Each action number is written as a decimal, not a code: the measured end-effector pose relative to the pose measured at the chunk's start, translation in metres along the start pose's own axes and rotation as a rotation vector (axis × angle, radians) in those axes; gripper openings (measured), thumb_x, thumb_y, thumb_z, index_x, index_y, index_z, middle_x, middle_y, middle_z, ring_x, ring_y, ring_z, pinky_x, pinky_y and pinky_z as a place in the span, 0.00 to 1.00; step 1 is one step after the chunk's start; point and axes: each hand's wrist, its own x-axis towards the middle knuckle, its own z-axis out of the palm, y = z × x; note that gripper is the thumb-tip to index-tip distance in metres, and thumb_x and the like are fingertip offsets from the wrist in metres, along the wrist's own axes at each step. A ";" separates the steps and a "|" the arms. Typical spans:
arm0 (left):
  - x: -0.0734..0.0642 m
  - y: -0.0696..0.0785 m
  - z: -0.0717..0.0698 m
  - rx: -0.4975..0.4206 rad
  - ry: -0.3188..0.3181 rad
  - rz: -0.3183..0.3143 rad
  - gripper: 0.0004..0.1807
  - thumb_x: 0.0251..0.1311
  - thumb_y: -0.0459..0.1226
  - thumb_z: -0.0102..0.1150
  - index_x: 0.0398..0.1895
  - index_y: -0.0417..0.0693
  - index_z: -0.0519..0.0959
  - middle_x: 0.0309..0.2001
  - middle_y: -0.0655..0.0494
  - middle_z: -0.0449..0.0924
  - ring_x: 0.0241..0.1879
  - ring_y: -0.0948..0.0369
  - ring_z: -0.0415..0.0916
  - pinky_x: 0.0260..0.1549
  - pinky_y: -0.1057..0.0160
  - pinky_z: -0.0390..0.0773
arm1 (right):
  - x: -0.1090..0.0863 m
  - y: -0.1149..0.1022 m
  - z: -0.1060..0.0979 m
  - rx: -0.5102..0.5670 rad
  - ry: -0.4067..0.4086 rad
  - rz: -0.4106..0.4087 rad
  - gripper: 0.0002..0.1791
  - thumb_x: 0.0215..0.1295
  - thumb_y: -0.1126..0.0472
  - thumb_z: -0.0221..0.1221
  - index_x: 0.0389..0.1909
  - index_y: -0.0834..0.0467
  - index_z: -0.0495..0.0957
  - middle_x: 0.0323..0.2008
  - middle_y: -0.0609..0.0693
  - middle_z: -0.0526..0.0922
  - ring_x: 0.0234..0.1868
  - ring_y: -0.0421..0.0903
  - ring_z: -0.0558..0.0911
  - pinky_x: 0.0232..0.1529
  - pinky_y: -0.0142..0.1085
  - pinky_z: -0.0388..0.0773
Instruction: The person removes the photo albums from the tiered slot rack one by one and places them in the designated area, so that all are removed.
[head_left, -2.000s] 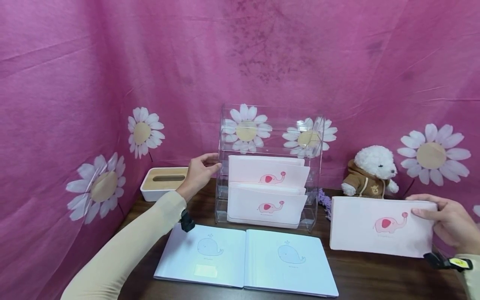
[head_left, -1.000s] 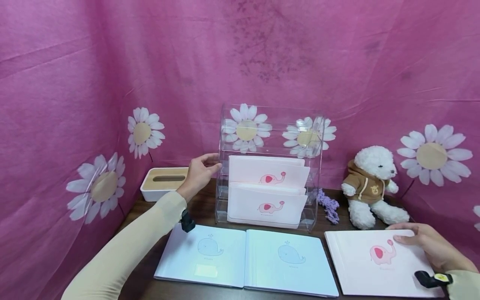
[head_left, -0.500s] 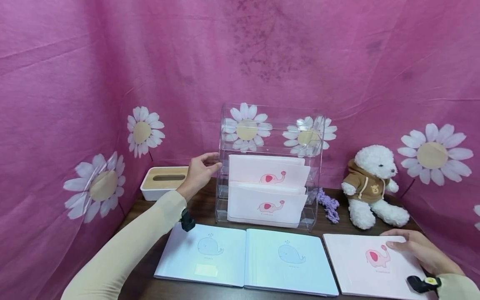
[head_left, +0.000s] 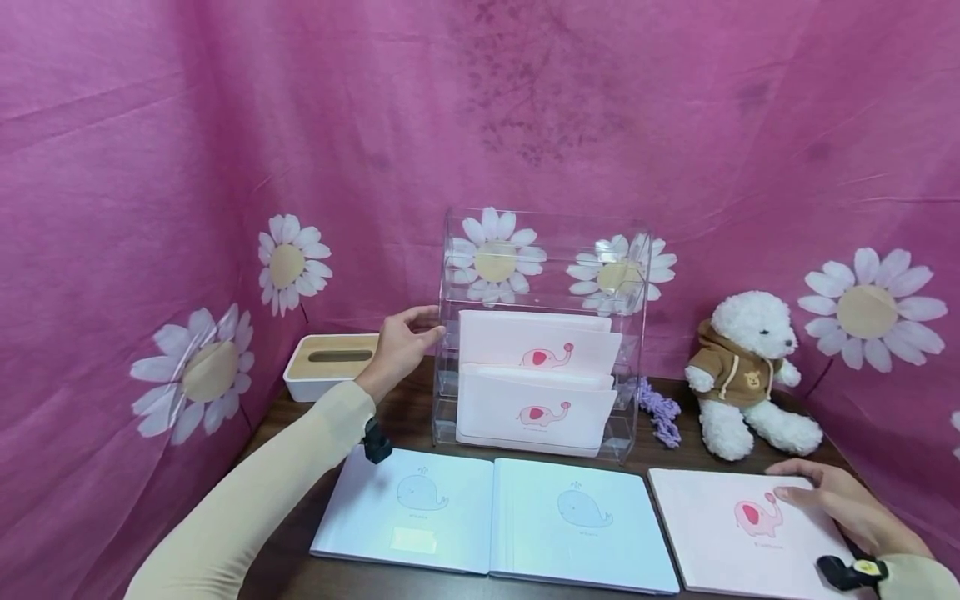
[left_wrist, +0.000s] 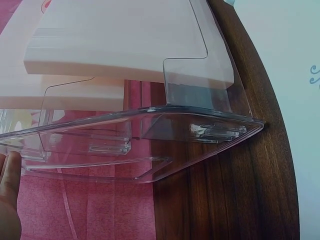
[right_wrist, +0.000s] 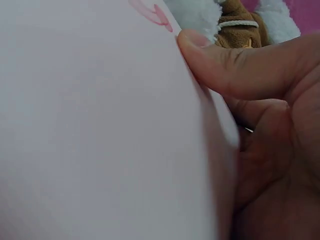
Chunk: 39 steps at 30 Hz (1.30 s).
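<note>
In the head view, a clear acrylic display rack stands at the middle of the table. My left hand grips its left side edge between thumb and fingers; in the left wrist view only the thumb and part of a finger show by the side panel. Pink books with an elephant drawing fill the rack's two lower tiers. At front right another pink elephant book lies on the table. Its right edge is pinched by my right hand, thumb on the cover and fingers behind, as the right wrist view shows.
Two pale blue whale books lie side by side in front of the rack. Behind them at left is a tissue box. A white plush bear and purple flowers are at right. Pink cloth hangs behind.
My right hand has lowered the pink book from a raised, tilted position to lie flat beside the blue books, then shifted it slightly left. The left hand has stayed at the rack.
</note>
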 end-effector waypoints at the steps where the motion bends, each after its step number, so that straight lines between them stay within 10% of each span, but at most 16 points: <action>1: 0.000 0.000 0.000 -0.001 0.001 0.001 0.23 0.64 0.38 0.67 0.62 0.46 0.79 0.54 0.49 0.84 0.55 0.53 0.81 0.58 0.54 0.83 | 0.000 0.000 0.000 -0.026 0.033 -0.006 0.09 0.71 0.55 0.60 0.50 0.45 0.82 0.38 0.35 0.85 0.36 0.37 0.84 0.36 0.36 0.84; 9: -0.002 0.000 0.000 -0.011 -0.007 -0.003 0.23 0.64 0.38 0.67 0.62 0.47 0.80 0.54 0.48 0.84 0.55 0.53 0.81 0.57 0.56 0.83 | 0.004 0.010 -0.010 -0.164 0.281 -0.038 0.35 0.69 0.47 0.64 0.60 0.75 0.73 0.34 0.18 0.77 0.36 0.17 0.74 0.34 0.21 0.75; 15: -0.001 0.001 0.001 -0.008 -0.003 0.021 0.22 0.64 0.37 0.67 0.61 0.45 0.80 0.53 0.47 0.85 0.54 0.52 0.82 0.57 0.55 0.84 | 0.001 0.017 -0.013 0.089 0.427 -0.132 0.06 0.71 0.54 0.63 0.46 0.41 0.81 0.33 0.17 0.80 0.34 0.18 0.79 0.31 0.19 0.77; 18: 0.000 0.001 0.001 -0.007 0.002 0.049 0.23 0.64 0.36 0.67 0.62 0.43 0.80 0.54 0.43 0.85 0.55 0.51 0.82 0.56 0.55 0.83 | -0.003 0.010 -0.011 0.373 0.444 -0.263 0.14 0.70 0.64 0.62 0.43 0.37 0.81 0.35 0.24 0.86 0.35 0.22 0.84 0.33 0.19 0.79; 24: 0.000 0.002 0.001 -0.005 0.009 0.055 0.23 0.63 0.35 0.67 0.62 0.42 0.80 0.54 0.43 0.85 0.56 0.51 0.82 0.57 0.55 0.83 | -0.008 -0.028 -0.009 0.782 0.356 -0.592 0.21 0.71 0.77 0.52 0.54 0.52 0.81 0.46 0.39 0.89 0.46 0.32 0.88 0.44 0.21 0.82; 39: 0.000 0.001 0.000 -0.018 0.011 0.040 0.23 0.62 0.35 0.68 0.61 0.42 0.80 0.53 0.43 0.85 0.55 0.51 0.83 0.56 0.55 0.84 | 0.010 -0.147 0.008 1.011 0.041 -1.004 0.31 0.68 0.86 0.36 0.72 0.72 0.61 0.62 0.62 0.81 0.64 0.51 0.82 0.63 0.34 0.78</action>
